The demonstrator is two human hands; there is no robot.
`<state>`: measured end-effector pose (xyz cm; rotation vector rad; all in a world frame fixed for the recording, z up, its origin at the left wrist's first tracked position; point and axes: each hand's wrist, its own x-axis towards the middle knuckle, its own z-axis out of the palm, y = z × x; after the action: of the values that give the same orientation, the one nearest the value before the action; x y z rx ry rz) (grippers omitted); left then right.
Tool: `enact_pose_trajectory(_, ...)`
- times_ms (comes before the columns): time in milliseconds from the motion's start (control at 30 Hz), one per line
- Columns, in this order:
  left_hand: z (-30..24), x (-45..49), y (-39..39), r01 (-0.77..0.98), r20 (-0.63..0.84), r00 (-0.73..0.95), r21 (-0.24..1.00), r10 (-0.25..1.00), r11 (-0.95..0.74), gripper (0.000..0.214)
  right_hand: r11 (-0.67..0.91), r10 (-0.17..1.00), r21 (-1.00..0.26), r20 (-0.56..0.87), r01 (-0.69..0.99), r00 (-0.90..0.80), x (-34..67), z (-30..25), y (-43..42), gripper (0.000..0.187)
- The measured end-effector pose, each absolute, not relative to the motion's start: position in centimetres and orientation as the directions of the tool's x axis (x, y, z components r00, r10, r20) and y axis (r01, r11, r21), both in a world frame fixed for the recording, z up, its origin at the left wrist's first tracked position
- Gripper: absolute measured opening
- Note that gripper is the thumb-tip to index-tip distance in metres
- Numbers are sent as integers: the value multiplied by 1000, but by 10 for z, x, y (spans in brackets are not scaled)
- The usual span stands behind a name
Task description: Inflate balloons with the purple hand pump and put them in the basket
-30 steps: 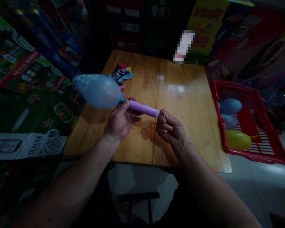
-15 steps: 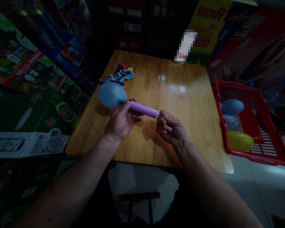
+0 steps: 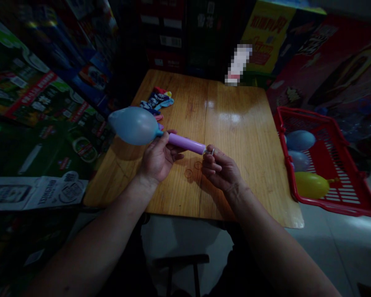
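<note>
A purple balloon pump (image 3: 187,143) lies across between my hands above the wooden table (image 3: 235,165). My left hand (image 3: 159,156) is closed round its left end, with the thumb at the neck of a blue balloon (image 3: 134,126). That balloon is inflated and stretches off to the left, narrowing to a blunt tip. My right hand (image 3: 221,167) grips the pump's handle at the other end, close against the barrel. Two thin rings (image 3: 188,173), like rubber bands, rest on the tabletop below the pump.
A heap of flat balloons (image 3: 159,101) lies at the table's far left. At the right stands a red basket (image 3: 343,208) holding blue, pale and yellow balloons (image 3: 311,185). Stacked cartons (image 3: 52,144) line the left and back. A dark stool (image 3: 182,260) is below the table's front edge.
The blue balloon has grown larger and longer, reaching further left. Both hands keep their hold on the pump, and its handle stays pushed in. The view has shifted slightly.
</note>
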<state>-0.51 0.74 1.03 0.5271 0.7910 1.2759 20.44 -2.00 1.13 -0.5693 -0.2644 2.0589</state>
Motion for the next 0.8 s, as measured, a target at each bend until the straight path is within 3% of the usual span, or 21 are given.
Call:
enact_pose_trajectory(433,11,-3,9,-661,-252,90,709,964,247,31,-515,853,-347,-301,-784,-427,212,9,-15,10)
enact_pose_trajectory(633,20,-19,17,-672,-177,-58,735,983,93,34,-460,884,-343,-266,-819,-385,229,18,-11,9)
enact_pose_trajectory(800,14,-7,6,-649,-206,89,730,974,214,38,-497,860,-344,-317,-797,-400,207,9,-16,7)
